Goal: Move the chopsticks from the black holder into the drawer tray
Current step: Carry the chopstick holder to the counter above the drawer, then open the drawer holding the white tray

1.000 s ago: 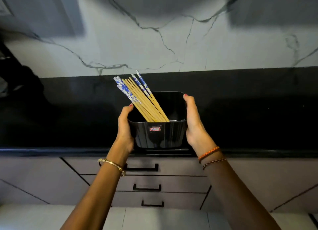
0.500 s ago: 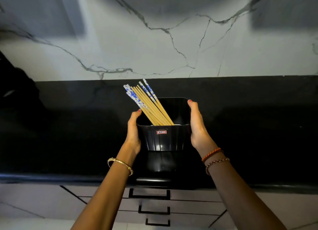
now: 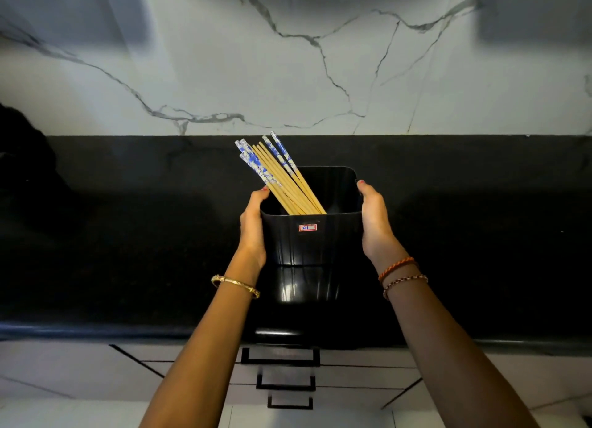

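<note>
Chopsticks (image 3: pixel 282 180) leaning in black holder (image 3: pixel 312 240)

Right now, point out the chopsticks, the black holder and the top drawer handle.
chopsticks (image 3: pixel 282 179): head view, on the bare wooden shafts.
black holder (image 3: pixel 312 245): head view, on its front wall below the sticker.
top drawer handle (image 3: pixel 280 361): head view, on its horizontal bar.

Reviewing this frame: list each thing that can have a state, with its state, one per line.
black holder: upright on the counter, held from both sides.
chopsticks: all in the holder, leaning left.
left hand: grips the holder's left side.
right hand: grips the holder's right side.
drawers: all three closed.
</note>
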